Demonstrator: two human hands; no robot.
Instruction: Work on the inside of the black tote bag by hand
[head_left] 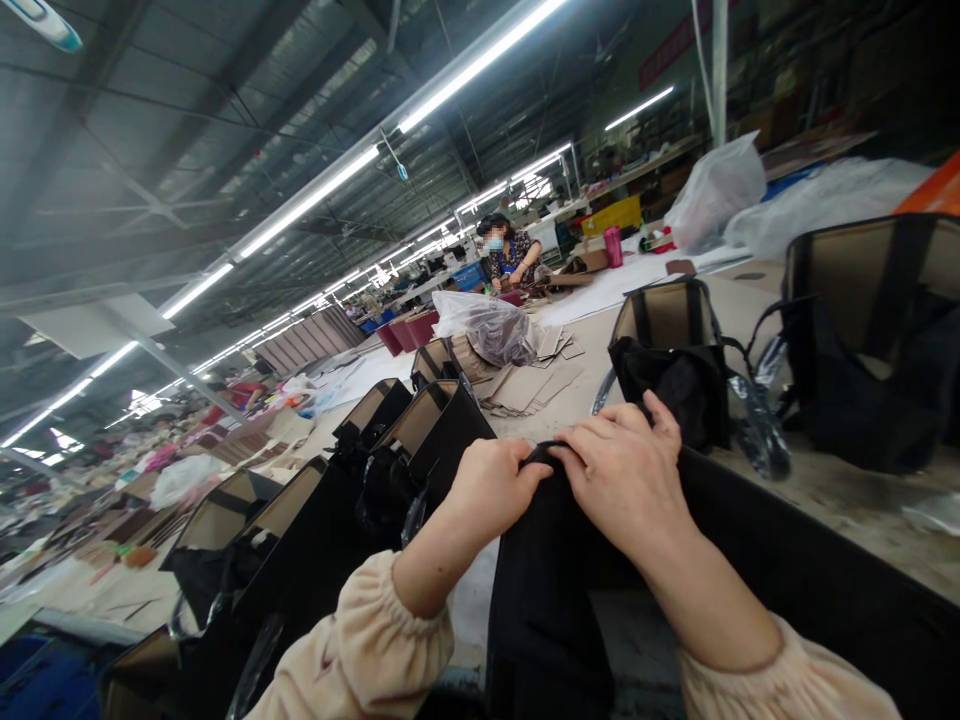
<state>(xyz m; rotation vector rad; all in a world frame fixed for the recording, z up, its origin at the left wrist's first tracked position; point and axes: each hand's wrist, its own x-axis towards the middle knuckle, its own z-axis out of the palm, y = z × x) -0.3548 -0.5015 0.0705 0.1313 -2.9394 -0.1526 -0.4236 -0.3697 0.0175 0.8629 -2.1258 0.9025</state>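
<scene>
A piece of black fabric [551, 590] hangs down in front of me, its top edge pinched between both hands. My left hand [499, 485] is closed on that edge, thumb pointing right. Close beside it, my right hand [626, 475] grips the same edge between thumb and fingers, with the little finger raised. What lies inside the fold is hidden by my fingers. Behind my right hand stands an open black bag [671, 375] with a tan lining. More black bags [439, 440] with tan insides stand just beyond my left hand.
A larger black bag [874, 350] stands at the right. Cardboard pieces [525, 388] and a clear plastic bag [480, 325] lie on the worktable. A co-worker [512, 250] is farther back, near a pink bottle [613, 246]. A blue crate [45, 660] sits at lower left.
</scene>
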